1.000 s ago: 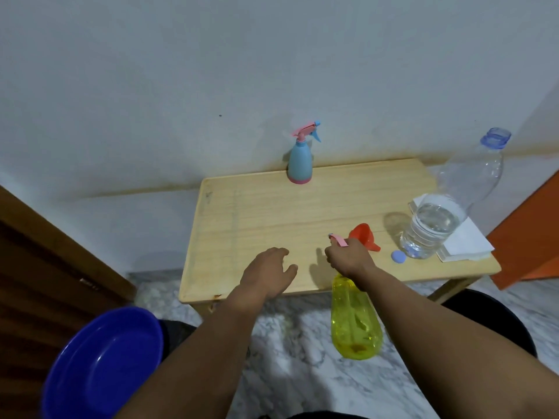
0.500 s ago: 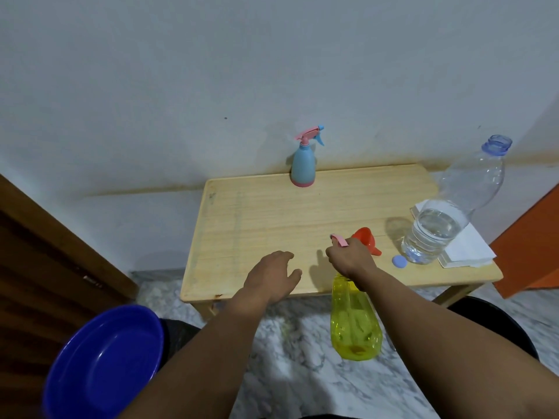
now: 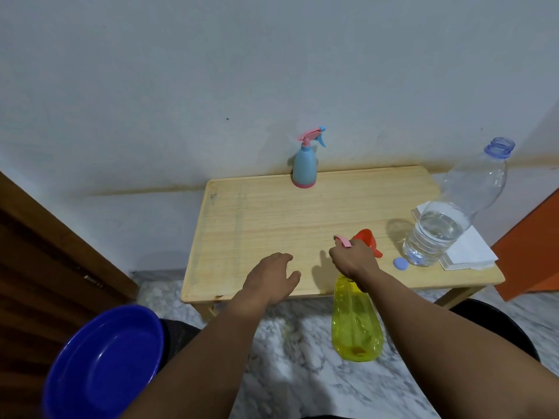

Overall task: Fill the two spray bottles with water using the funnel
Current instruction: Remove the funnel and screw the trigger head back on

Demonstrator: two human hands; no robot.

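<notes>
Right hand (image 3: 352, 257) gripping pink sprayer head of translucent yellow plastic spray bottle (image 3: 355, 323), long axis hanging toward 6 o'clock past wooden table (image 3: 260, 219) edge. Left hand (image 3: 270, 281) relaxed, empty, at 9 o'clock. Orange plastic funnel (image 3: 367, 239) touching behind at 1 o'clock, nearer the right.

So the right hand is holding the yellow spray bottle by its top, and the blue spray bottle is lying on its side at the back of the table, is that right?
Not quite. In the head view the blue spray bottle stands upright at the back of the table, not on its side. The right hand does grip the yellow spray bottle by its top.
</notes>
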